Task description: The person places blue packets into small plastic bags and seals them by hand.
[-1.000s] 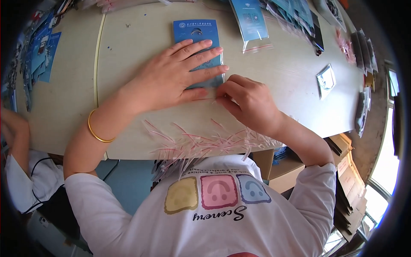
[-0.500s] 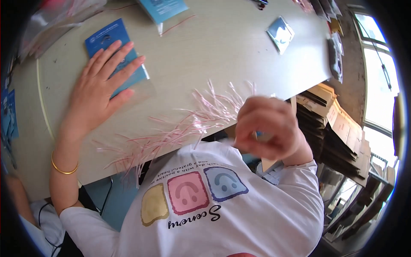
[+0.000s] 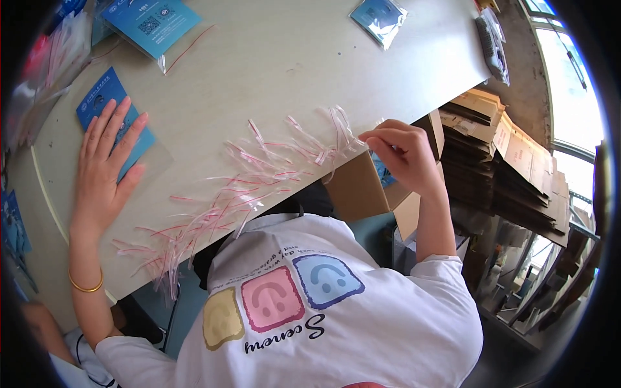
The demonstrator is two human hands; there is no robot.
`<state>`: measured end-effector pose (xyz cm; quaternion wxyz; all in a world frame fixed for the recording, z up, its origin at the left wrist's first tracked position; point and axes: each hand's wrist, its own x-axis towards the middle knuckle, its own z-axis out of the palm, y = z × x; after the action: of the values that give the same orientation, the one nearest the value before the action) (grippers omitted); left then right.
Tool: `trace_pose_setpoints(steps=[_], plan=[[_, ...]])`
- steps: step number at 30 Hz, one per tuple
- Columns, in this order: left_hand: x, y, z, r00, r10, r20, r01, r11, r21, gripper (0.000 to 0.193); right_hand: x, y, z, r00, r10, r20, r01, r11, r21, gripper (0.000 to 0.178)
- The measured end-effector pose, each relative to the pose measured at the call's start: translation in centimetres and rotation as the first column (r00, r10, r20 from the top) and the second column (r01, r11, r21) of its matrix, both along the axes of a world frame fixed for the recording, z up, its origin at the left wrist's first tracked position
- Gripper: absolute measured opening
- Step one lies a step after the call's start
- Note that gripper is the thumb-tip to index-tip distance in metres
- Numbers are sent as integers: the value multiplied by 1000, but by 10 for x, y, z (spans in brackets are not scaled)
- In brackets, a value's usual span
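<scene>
My left hand [image 3: 107, 168] lies flat with fingers spread on a blue printed card [image 3: 103, 90], which is in a clear plastic sleeve. At the table's near edge, the fingers of my right hand [image 3: 407, 152] are pinched together on the end of a clear plastic strip [image 3: 357, 143]. That strip merges with a loose pile of thin clear strips with red lines [image 3: 226, 200], spread along the edge and partly hanging over it. What lies inside the right palm is hidden.
More blue cards in clear sleeves [image 3: 155, 26] lie at the far left, beside a plastic bag [image 3: 58, 71]. Another sleeved card [image 3: 378, 22] is at the back. An open cardboard box [image 3: 356, 187] stands below the edge, with stacked flat cardboard [image 3: 511, 168] to the right.
My right hand has moved from in front of my chest to the strips at the table edge. My left hand stays on the card; the whole view has shifted.
</scene>
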<state>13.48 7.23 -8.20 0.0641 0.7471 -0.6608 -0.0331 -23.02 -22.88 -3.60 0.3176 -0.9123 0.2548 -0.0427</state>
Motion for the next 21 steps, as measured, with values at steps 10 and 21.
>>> trace_pose_setpoints(steps=[10,21], plan=[[-1,26,10,987,-159,-39,134,922,-364,39,135,41,1,802,461,381,-344,876,-338,22],[-18,55,-8,978,-100,-183,43,955,-294,43,216,99,-55,397,902,170,-656,408,-635,18]])
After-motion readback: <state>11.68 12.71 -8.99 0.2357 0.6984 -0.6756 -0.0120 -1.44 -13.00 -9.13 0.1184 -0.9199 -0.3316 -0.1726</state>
